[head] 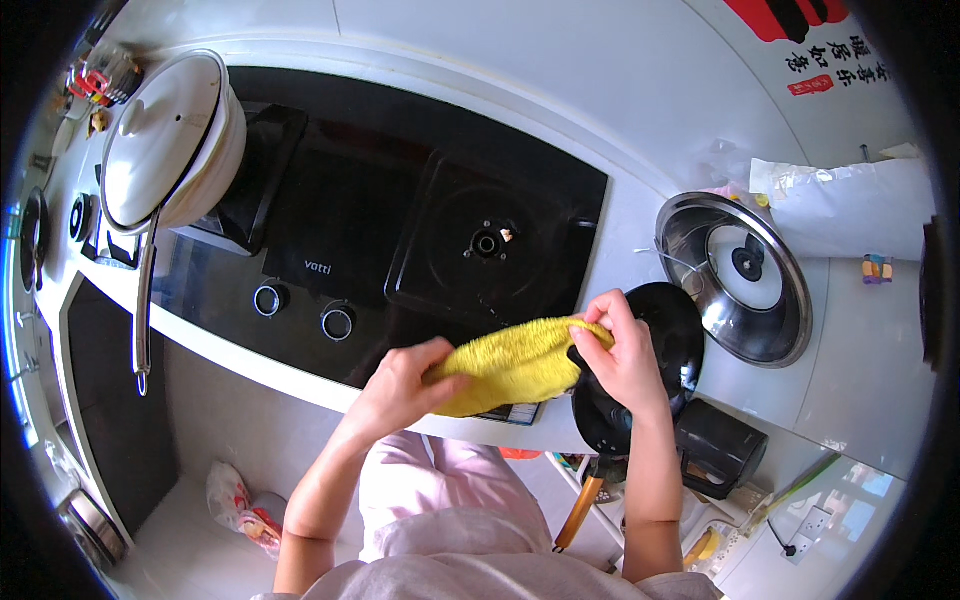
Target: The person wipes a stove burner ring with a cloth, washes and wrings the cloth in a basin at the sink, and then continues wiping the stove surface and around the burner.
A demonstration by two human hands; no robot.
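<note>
A yellow fluffy cleaning cloth is stretched between my two hands above the front right of a black glass gas cooktop. Its left end is gripped by my left hand, near the counter's front edge. My right hand pinches the other end between thumb and fingers, over a black frying pan. The right burner well has its pan support and burner cap off, and a small pale scrap lies beside its centre. Two control knobs sit along the cooktop's front.
At the left stands a large white lidded pot, a long metal handle jutting past the counter edge. A steel-rimmed glass lid leans against the right wall. The pan's wooden handle sticks out frontward, near a black appliance. Plastic bags lie on the floor.
</note>
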